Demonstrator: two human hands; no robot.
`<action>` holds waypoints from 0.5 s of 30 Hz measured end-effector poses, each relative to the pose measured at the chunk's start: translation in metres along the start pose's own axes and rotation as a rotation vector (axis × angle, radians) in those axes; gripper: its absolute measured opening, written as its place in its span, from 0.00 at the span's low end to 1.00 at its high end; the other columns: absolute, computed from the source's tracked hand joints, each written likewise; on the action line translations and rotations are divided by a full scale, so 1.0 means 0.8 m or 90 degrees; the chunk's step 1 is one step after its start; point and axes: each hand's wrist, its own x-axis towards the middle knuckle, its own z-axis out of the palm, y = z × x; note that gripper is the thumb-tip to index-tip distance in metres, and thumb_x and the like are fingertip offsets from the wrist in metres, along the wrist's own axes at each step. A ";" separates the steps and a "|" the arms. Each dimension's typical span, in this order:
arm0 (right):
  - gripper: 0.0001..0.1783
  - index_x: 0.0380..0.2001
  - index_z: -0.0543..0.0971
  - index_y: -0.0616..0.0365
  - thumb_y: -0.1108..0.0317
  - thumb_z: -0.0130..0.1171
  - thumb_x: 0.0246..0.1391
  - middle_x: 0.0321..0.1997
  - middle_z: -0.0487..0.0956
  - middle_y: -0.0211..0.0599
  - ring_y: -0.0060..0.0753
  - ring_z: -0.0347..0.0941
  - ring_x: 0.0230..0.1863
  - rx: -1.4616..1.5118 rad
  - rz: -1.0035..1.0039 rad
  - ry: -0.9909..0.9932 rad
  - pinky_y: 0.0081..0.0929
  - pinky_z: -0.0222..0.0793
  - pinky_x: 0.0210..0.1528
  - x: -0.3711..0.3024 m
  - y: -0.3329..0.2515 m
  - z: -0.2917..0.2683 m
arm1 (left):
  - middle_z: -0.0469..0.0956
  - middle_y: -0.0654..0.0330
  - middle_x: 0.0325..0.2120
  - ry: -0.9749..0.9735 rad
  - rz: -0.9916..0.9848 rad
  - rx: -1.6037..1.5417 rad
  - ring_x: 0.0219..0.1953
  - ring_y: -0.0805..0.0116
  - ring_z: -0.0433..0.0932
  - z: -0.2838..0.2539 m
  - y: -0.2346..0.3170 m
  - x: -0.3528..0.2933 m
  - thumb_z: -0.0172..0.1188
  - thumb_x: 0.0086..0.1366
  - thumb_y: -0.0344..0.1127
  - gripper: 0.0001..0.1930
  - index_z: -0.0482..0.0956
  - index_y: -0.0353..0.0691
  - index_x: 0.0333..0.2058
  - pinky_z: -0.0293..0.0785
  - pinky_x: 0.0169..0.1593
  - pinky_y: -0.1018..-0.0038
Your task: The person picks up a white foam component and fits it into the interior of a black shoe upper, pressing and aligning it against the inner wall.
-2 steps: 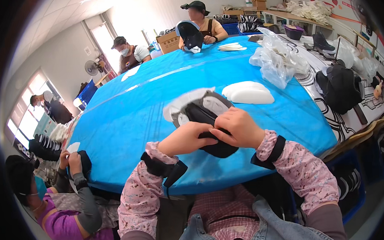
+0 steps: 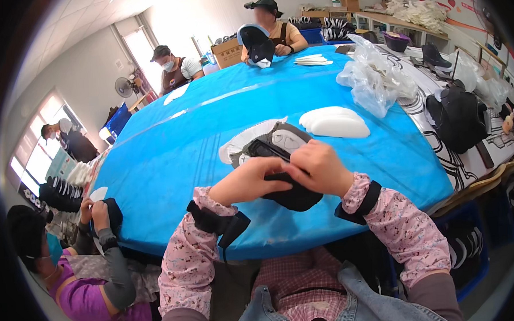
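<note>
Over the near part of the blue-covered table, a black and grey cap is held between my two hands, with its inside partly showing. Its far side has pale grey-white panels and a whitish edge. My left hand pinches the cap's dark band from the left, thumb and fingers close together. From the right, my right hand has its fingers curled and pressed on the same band, almost touching the left fingertips. The fingers hide the spot where they meet. Just beyond my right hand lies a stack of white curved visor pieces.
The blue sheet covers the table. Crumpled clear plastic bags and a black bag lie to the right. A co-worker handles a dark piece at left; another person across holds a cap. A blue crate stands lower right.
My fingers have shifted slightly on the cap's dark band, and the band shows a little differently between them. The view has moved very slightly; both hands keep their grip.
</note>
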 end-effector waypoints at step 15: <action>0.28 0.42 0.68 0.56 0.61 0.67 0.36 0.41 0.68 0.39 0.42 0.63 0.45 0.070 0.045 -0.048 0.34 0.61 0.48 0.008 0.025 -0.045 | 0.66 0.53 0.42 0.359 0.087 0.395 0.42 0.56 0.68 0.028 -0.010 -0.015 0.70 0.39 0.38 0.42 0.59 0.40 0.53 0.64 0.48 0.66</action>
